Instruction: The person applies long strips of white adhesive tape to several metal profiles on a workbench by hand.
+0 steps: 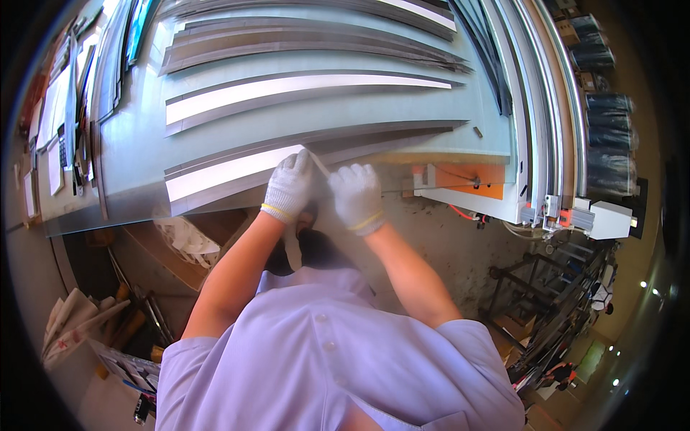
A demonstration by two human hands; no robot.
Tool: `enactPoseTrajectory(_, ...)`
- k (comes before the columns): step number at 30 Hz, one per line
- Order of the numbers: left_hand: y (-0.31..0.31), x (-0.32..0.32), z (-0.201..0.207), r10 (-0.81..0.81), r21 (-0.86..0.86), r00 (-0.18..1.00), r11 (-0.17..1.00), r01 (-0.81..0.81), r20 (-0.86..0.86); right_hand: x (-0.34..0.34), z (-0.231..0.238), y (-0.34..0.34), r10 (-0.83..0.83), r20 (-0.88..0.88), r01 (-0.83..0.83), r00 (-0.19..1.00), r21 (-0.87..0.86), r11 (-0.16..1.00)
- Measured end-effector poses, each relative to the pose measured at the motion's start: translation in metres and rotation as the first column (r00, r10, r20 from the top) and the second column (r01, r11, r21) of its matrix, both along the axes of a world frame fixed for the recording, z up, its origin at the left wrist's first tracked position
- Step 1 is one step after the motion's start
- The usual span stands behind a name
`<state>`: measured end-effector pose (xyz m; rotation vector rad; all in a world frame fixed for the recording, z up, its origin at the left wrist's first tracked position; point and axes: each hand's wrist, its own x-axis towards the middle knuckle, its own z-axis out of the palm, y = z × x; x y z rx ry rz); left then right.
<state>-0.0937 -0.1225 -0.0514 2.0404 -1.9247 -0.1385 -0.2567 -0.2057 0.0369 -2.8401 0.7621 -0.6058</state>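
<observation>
The left hand [289,185], in a white knit glove, has its fingertips bunched on the nearest long grey strip [345,138]; whether they pinch it or only press cannot be told. The right hand [356,197], gloved likewise and slightly blurred, is curled closed, apparently gripping the end of a narrow white ribbon [318,164] that runs slantwise between the two hands. The strip lies on the glass tabletop [136,165], just beyond the hands and close to the near edge; a bright white band [228,172] covers its middle to the left of the left hand, while the part beyond the right hand looks dark.

The likeliest trouble is the ribbon tearing, which a sharp or sideways tug by the right hand would cause. If the left hand bears down too lightly, the same pull could lift, crease or drag the thin strip, and its closeness to the edge leaves little room for slipping. A pale tail [293,248] hangs below the left hand, in front of the body; it could catch on clothing or wrap round a wrist. Knit yarn might also snag. Farther beyond the hands, a similar white-banded strip [287,86] could be knocked askew by a wide reach.
</observation>
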Motion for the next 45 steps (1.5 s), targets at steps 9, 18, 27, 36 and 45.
enactPoseTrajectory(9,0.072,0.066,0.022,0.062,-0.019,0.997,0.998,-0.061,0.045,-0.014,0.064,0.093,0.119,-0.015,-0.120,0.993,-0.054,0.991)
enactPoseTrajectory(18,0.135,0.126,0.026,0.164,-0.119,0.986,0.979,-0.163,0.001,-0.044,0.099,0.162,0.170,-0.056,-0.171,0.984,0.001,0.985)
enactPoseTrajectory(27,0.144,0.142,0.034,0.197,-0.130,0.980,0.973,-0.192,0.028,-0.001,0.045,0.125,-0.128,0.015,0.125,0.992,0.122,0.985)
enactPoseTrajectory(36,0.145,0.150,0.022,0.178,-0.125,0.979,0.974,-0.190,-0.097,0.211,-0.021,0.109,-0.105,-0.179,0.122,0.978,0.085,0.989)
enactPoseTrajectory(45,0.154,0.159,0.025,0.224,-0.052,0.966,0.971,-0.232,-0.127,0.217,-0.042,0.119,0.125,-0.085,-0.133,0.988,-0.087,0.987)
